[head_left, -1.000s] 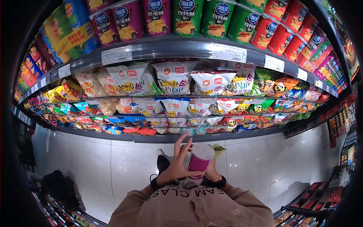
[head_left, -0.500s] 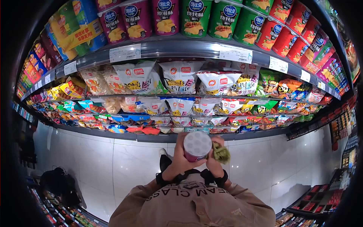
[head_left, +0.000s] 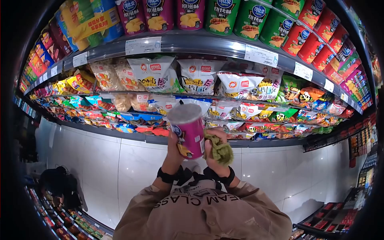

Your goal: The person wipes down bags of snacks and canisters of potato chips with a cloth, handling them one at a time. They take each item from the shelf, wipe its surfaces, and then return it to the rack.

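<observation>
A purple canister of potato chips [head_left: 191, 136] with a pale plastic lid is held out in front of my chest, slightly tilted. My left hand [head_left: 173, 154] is wrapped round its left side. In my right hand [head_left: 214, 148] is a crumpled green cloth [head_left: 222, 151], close against the canister's right side. Part of the left fingers is hidden behind the canister. Beyond it, white chip bags [head_left: 198, 76] stand on the shelf.
Canisters in purple, green [head_left: 223, 18] and red [head_left: 297, 39] line the top shelf, whose curved front edge [head_left: 222, 45] carries price tags. Lower shelves hold several rows of snack bags. A dark-clothed person [head_left: 60, 186] is at the lower left, by another shelf.
Both hands have raised the canister forward and a little left, turning it so its side shows more. The cloth moved up and left with my right hand. The view shifted slightly.
</observation>
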`<control>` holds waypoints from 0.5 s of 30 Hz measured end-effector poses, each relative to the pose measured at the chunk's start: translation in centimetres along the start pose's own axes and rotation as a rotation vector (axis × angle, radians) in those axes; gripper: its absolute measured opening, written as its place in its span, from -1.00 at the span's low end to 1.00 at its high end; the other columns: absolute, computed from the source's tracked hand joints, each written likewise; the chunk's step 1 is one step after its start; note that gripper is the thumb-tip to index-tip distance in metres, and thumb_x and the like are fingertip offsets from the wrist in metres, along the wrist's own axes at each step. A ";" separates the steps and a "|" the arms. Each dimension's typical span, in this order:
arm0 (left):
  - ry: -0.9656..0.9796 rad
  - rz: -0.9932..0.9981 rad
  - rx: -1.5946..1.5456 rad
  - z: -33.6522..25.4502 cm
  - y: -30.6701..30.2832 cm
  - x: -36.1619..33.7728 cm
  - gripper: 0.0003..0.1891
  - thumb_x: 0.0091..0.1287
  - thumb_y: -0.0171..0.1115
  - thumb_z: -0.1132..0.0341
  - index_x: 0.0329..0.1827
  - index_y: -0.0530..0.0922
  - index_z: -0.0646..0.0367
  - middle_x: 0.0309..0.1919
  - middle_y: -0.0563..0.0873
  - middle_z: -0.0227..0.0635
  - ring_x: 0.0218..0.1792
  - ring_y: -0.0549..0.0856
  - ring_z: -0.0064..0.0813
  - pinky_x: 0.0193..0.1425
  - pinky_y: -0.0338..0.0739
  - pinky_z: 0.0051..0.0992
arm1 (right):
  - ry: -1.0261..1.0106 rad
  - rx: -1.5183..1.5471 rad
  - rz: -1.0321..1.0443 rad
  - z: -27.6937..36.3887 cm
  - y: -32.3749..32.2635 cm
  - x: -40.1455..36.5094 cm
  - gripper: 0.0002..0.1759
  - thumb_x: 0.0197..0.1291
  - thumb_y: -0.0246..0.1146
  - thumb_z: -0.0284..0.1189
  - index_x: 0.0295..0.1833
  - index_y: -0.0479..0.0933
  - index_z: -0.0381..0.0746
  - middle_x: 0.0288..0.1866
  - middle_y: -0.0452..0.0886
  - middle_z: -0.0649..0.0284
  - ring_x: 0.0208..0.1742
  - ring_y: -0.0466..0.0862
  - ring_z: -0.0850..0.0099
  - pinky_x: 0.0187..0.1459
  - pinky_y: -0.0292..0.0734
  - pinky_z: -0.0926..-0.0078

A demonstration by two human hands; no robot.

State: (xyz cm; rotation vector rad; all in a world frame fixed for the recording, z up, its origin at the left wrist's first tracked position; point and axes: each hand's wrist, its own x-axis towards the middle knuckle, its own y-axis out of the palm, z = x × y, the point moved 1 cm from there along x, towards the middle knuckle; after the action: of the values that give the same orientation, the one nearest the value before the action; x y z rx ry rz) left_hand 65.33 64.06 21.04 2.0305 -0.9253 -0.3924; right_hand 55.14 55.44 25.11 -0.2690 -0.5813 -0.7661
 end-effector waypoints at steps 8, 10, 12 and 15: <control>0.110 0.014 0.455 -2.7 4.3 1.4 -0.43 0.40 0.00 0.08 0.32 0.24 0.31 0.11 0.53 -0.22 0.06 0.56 -0.53 0.15 0.44 -0.51 | 0.042 -0.105 -0.204 1.0 0.2 1.5 -0.71 0.23 0.12 -0.52 0.05 0.27 -0.27 -0.05 0.35 0.21 -0.06 0.39 0.50 0.04 0.28 0.54; 0.097 0.006 0.462 -2.2 4.7 1.3 -0.42 0.40 0.01 0.22 0.40 0.12 0.32 0.20 0.45 -0.18 0.17 0.46 -0.51 0.24 0.33 -0.51 | 0.014 -0.126 -0.257 0.9 0.0 2.2 -0.72 0.26 0.10 -0.50 0.05 0.28 -0.28 -0.04 0.35 0.22 -0.06 0.39 0.52 0.01 0.30 0.55; 0.276 0.165 0.831 -2.3 6.6 0.8 -0.27 0.32 0.10 0.28 0.45 -0.05 0.32 0.31 0.30 -0.12 0.30 0.31 -0.45 0.33 0.21 -0.48 | 0.023 -0.170 -0.348 1.2 -0.9 2.7 -0.71 0.23 0.07 -0.61 0.06 0.25 -0.29 -0.05 0.34 0.14 -0.03 0.41 0.40 0.05 0.32 0.45; 0.268 0.307 0.810 -2.1 7.4 0.3 -0.10 0.20 0.20 0.35 0.47 -0.22 0.30 0.38 0.16 -0.09 0.35 0.24 -0.39 0.36 0.17 -0.43 | 0.011 -0.203 -0.308 1.0 -1.6 2.7 -0.67 0.21 0.04 -0.65 0.09 0.26 -0.30 -0.01 0.34 0.11 0.01 0.41 0.33 0.08 0.31 0.40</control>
State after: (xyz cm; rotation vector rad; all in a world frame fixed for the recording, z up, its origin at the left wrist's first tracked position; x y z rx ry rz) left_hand 63.27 62.27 28.24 2.4946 -1.3309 0.4972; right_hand 55.19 53.21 27.56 -0.3668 -0.5416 -1.1270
